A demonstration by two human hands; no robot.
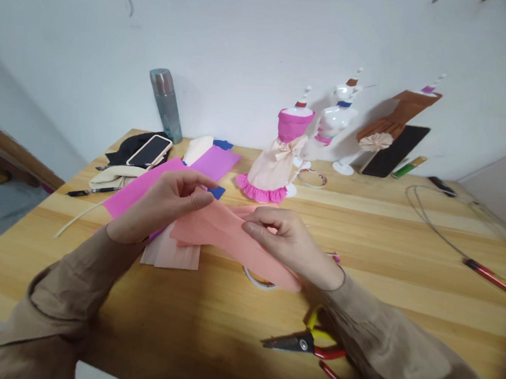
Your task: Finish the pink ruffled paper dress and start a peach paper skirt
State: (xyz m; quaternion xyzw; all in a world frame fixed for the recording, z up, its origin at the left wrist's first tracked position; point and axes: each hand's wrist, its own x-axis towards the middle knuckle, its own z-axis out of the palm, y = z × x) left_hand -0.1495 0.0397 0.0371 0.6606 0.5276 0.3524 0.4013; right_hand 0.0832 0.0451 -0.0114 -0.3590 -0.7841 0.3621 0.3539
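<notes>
A thin, peach-coloured strip of cloth or crepe paper [226,229] is stretched between my two hands above the table. My left hand [170,202] pinches its upper left edge between thumb and fingers. Further right, my right hand [284,235] has thumb and fingertips closed on the same strip, whose loose end droops below. Under it a white ring [261,284] shows in part. Pale pleated pieces [178,257] and a magenta sheet [144,190] lie beneath and beside my left hand. Scissors [295,342] with red and yellow handles rest near my right forearm.
Behind my hands stands a small dress form in a pink and cream dress [274,155]. More white forms [336,123] and a brown dress [398,117] are near the wall. A flask [166,105], a phone [150,151] and a red-handled tool with a cord [496,280] also lie around.
</notes>
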